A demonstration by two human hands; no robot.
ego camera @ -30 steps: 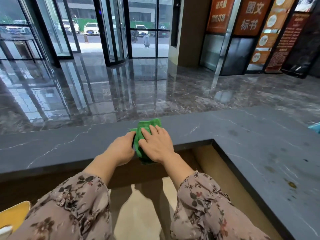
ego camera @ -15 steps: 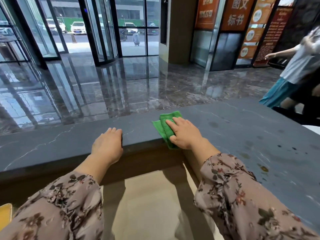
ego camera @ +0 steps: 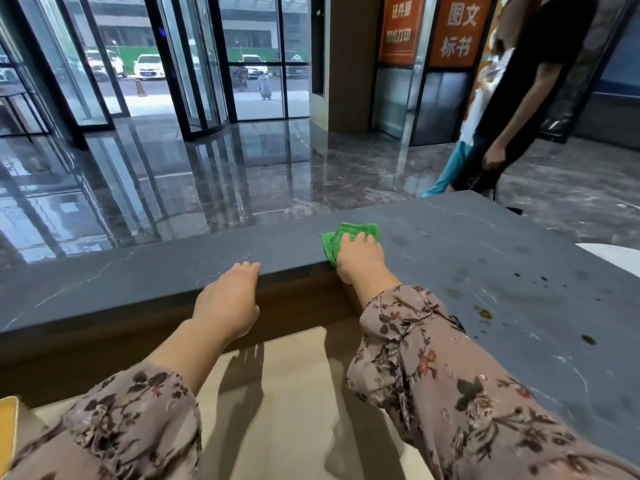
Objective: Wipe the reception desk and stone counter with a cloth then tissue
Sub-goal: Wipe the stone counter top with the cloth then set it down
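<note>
A folded green cloth (ego camera: 343, 235) lies on the grey stone counter (ego camera: 467, 258) near its inner corner. My right hand (ego camera: 360, 259) presses flat on the cloth, fingers spread over it and covering its near part. My left hand (ego camera: 230, 303) rests on the counter's near edge to the left, fingers laid over the rim, holding nothing. Dark spots and smears (ego camera: 483, 313) mark the counter's right wing. The beige lower desk (ego camera: 277, 393) lies below, between my arms.
Two people (ego camera: 512, 109) stand just beyond the counter's far right corner. A white object (ego camera: 613, 254) sits at the counter's right edge. A yellow item (ego camera: 7, 431) shows at the lower left. Glossy marble floor and glass doors lie beyond.
My right hand has slid the cloth to the right along the counter, away from my left hand. My left hand let go of the cloth and stays on the edge. People came into view at right.
</note>
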